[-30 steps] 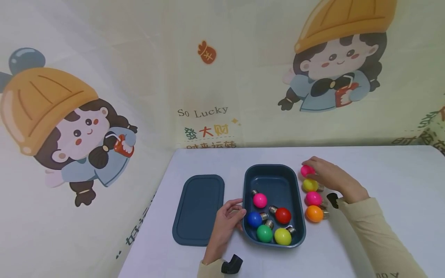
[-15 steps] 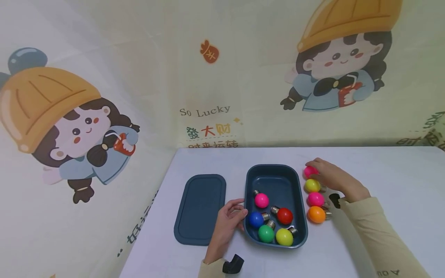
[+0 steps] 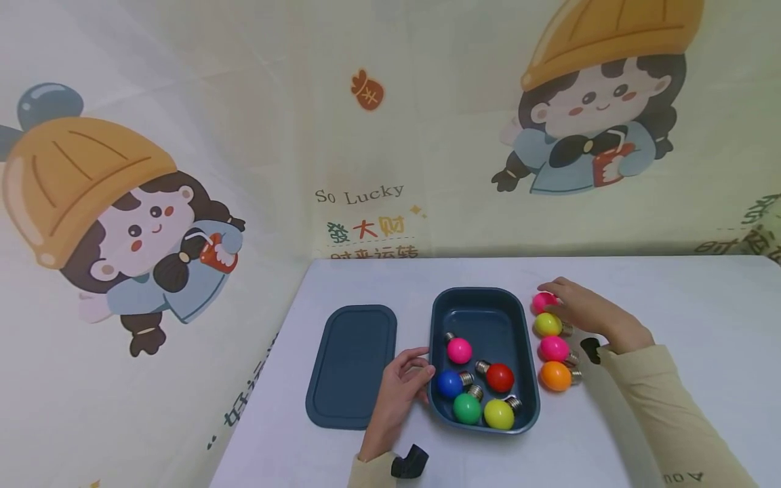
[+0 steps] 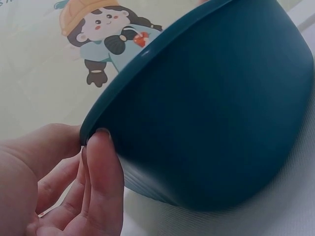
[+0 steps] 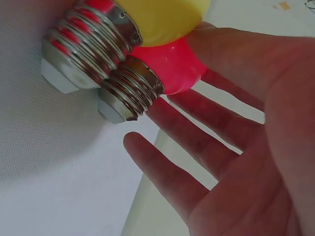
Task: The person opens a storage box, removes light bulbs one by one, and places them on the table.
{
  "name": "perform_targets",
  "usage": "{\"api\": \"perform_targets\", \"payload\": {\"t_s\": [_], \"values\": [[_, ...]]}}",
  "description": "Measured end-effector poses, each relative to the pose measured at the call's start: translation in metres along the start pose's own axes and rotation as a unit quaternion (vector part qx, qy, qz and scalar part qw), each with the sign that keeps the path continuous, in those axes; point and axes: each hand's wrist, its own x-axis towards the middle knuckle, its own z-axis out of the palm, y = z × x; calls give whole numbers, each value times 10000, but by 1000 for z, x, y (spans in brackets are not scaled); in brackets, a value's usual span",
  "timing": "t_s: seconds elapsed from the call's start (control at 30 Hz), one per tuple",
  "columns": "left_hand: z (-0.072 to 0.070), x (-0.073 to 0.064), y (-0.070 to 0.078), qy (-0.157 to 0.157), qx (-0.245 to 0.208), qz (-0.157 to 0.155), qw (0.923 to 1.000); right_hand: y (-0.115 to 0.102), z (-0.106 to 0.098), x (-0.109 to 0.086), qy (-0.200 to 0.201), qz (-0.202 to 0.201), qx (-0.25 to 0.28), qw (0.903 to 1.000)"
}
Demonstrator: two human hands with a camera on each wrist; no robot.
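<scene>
My left hand (image 3: 403,386) grips the left rim of a dark blue plastic tub (image 3: 478,308), thumb at the rim and fingers against the outer wall (image 4: 206,108). Inside lie several round coloured light bulbs, among them a red one (image 3: 500,377), a blue one (image 3: 449,383) and a green one (image 3: 467,409). At the tub's right, my right hand (image 3: 588,312) pinches a pink bulb (image 3: 542,302) between thumb and fingers, at the far end of a row. Its screw base (image 5: 130,91) shows in the right wrist view, beside the base of a yellow bulb (image 5: 167,19).
Nearer in the row lie another pink bulb (image 3: 553,348) and an orange bulb (image 3: 556,376). A flat dark blue lid (image 3: 352,366) lies left of the tub. The white table (image 3: 689,298) ends at a cartoon-printed cloth (image 3: 464,224) behind.
The head view has shifted slightly. Both hands stay nearly where they were, left at the tub's rim and right at the far pink bulb.
</scene>
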Motion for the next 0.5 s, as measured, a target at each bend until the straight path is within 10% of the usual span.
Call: {"api": "perform_targets", "payload": {"t_s": [0.5], "values": [[0,1,-1,-32,58,8,10000,-15,-2,-13,533,-339,-303,9975]]}}
